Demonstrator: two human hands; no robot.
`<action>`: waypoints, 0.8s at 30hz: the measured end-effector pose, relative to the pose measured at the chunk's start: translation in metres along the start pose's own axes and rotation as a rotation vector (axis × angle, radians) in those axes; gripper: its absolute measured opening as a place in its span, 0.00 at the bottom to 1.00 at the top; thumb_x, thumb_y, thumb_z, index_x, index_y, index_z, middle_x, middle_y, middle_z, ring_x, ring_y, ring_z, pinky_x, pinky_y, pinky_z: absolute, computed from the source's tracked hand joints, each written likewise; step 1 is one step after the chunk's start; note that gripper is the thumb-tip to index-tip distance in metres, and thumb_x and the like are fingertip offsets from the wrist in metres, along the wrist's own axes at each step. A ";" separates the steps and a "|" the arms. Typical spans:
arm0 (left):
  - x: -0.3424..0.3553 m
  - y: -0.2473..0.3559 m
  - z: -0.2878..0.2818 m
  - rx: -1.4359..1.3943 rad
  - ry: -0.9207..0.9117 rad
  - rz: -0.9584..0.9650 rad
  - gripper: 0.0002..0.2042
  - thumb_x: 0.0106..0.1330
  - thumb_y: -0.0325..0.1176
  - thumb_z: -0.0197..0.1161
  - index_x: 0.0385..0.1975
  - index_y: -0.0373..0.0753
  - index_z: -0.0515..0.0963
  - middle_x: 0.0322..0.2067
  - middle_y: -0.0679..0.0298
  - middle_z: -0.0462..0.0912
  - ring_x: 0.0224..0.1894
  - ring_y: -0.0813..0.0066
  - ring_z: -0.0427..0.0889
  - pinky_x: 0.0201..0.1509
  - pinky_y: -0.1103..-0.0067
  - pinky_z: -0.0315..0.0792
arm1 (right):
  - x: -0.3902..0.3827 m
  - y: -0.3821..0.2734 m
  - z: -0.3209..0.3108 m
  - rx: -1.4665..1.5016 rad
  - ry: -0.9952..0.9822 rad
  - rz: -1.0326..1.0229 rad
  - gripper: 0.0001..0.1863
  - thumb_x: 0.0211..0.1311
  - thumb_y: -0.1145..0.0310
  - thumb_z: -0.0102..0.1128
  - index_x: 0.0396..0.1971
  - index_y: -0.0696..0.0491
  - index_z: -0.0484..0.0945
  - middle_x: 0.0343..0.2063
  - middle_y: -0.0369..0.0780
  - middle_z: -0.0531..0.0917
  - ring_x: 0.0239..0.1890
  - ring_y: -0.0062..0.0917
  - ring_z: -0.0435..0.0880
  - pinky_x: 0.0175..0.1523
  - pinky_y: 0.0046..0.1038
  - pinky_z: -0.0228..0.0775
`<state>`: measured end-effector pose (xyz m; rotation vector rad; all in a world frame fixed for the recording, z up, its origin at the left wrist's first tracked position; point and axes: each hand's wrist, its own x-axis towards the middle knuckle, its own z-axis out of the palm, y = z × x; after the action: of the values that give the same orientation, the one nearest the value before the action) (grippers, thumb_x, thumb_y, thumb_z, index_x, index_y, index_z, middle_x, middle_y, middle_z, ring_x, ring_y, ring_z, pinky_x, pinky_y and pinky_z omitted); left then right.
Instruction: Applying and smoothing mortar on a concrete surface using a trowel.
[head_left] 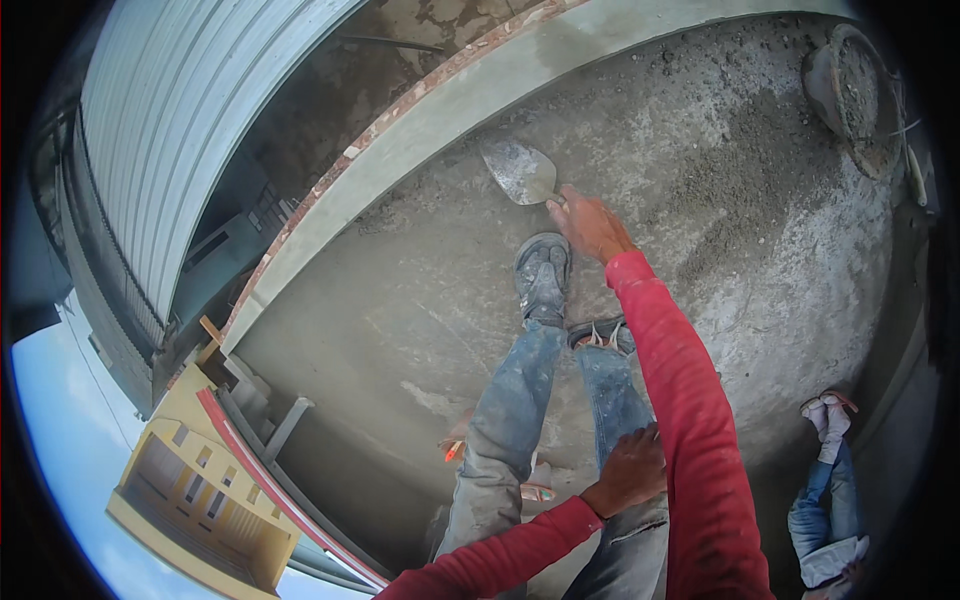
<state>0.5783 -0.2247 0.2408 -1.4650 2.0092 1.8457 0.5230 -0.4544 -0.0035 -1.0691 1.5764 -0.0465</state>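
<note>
Corrugated panel: the pale ribbed sheet [205,120] fills the upper left, beyond the ledge.
Ledge edge: a smooth grey ledge [400,145] curves from lower left to upper right, with a rough reddish rim on its outer side, bounding the floor.
Smooth floor: grey floor [340,300] stretches between the ledge and the person's left shoe [543,275], giving room on the blade's left and below it.
Trowel: the trowel [520,172] lies between the ledge and the right hand, blade pointing up and left, just beyond the fingertips; whether it touches the floor cannot be told.
Right hand: the right hand [594,226] has its fingers wrapped around the trowel's handle, just above the shoe.
Left hand: the left hand [628,472] rests on the right jeans leg; its fingers are partly hidden, so their closure cannot be told.
Right-hand edge: gritty floor runs to a round basin [858,90] of grey material; a co-worker's legs [828,495] stand lower down.
</note>
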 end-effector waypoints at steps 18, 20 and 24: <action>-0.013 -0.008 0.038 0.113 -0.130 0.058 0.23 0.62 0.44 0.64 0.50 0.33 0.76 0.46 0.49 0.79 0.46 0.52 0.83 0.46 0.59 0.76 | -0.017 0.002 0.011 0.068 0.100 -0.015 0.25 0.75 0.48 0.50 0.56 0.55 0.74 0.44 0.59 0.84 0.49 0.58 0.82 0.54 0.53 0.72; -0.010 -0.006 0.039 0.061 -0.095 0.051 0.22 0.64 0.45 0.63 0.50 0.34 0.76 0.45 0.51 0.80 0.44 0.54 0.83 0.45 0.60 0.75 | 0.004 0.002 -0.006 -0.031 0.072 -0.072 0.25 0.74 0.48 0.51 0.57 0.54 0.74 0.46 0.56 0.85 0.50 0.56 0.82 0.56 0.53 0.72; 0.002 0.015 0.017 0.032 -0.194 -0.154 0.24 0.67 0.45 0.61 0.55 0.33 0.75 0.50 0.49 0.81 0.46 0.51 0.84 0.53 0.60 0.74 | 0.003 0.050 -0.068 -0.157 0.227 -0.068 0.24 0.73 0.49 0.53 0.55 0.52 0.78 0.45 0.54 0.86 0.49 0.54 0.83 0.56 0.49 0.74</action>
<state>0.5582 -0.2145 0.2456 -1.3329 1.7772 1.8079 0.4398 -0.4616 -0.0115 -1.2761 1.7690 -0.0946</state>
